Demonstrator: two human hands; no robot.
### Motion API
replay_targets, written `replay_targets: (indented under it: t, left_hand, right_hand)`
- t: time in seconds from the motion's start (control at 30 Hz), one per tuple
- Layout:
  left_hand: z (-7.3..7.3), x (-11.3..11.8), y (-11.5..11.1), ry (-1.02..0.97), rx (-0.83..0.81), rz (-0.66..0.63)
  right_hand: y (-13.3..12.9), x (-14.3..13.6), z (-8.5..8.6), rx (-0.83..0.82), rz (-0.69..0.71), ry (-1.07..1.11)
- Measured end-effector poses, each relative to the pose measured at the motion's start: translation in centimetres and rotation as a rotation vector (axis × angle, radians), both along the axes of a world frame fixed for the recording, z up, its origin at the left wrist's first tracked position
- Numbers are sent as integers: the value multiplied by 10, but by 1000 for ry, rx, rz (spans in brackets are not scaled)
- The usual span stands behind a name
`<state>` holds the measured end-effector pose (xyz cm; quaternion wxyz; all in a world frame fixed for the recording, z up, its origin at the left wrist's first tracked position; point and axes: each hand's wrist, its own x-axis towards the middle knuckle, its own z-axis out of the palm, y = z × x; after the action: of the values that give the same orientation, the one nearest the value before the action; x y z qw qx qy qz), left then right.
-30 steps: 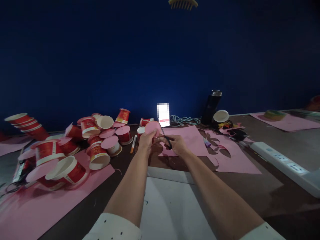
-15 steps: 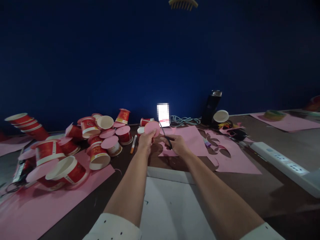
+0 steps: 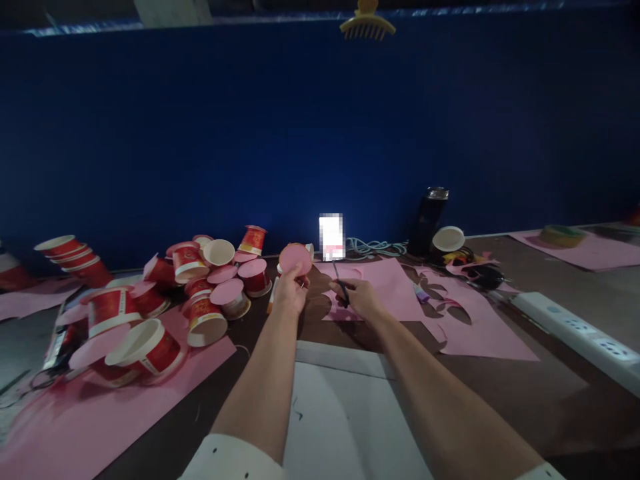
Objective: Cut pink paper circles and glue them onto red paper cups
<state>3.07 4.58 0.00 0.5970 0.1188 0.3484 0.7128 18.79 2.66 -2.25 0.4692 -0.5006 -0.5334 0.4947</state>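
The round pink paper disc (image 3: 295, 257) is in the left hand (image 3: 292, 293), raised above the dark brown tabletop (image 3: 493, 400). The left hand grips its lower edge, thumb on the face; whether a cup is joined to the hidden side cannot be told. The right hand (image 3: 364, 298) is closed around the slim black scissors (image 3: 343, 292), which point away from the body, apart from the disc.

Caution — a stroke made too near the left fingers could nick them or notch the disc; poor alignment would be the cause. A leftward forearm sweep could topple the crowded red-and-white paper cups (image 3: 190, 263).

Containers: several cups carry pink discs, hiding any contents. The tilted white-lined red cup (image 3: 160, 353) shows bare inner wall. The leaning stack of red paper cups (image 3: 75, 260) is nested — each within the next. The black cylindrical flask (image 3: 427, 223) conceals its contents.
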Motion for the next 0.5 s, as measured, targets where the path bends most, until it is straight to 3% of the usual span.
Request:
replay_targets:
  t: [0.17, 0.33, 0.5]
  left_hand:
    - [-2, 3, -1, 103, 14, -12]
    - [-5, 7, -2, 333, 92, -19]
    - [-9, 6, 0, 436, 53, -53]
  right_hand:
    - [3, 1, -6, 16, 27, -10]
    - [-2, 0, 1, 15, 96, 72]
    - [-6, -1, 5, 17, 161, 125]
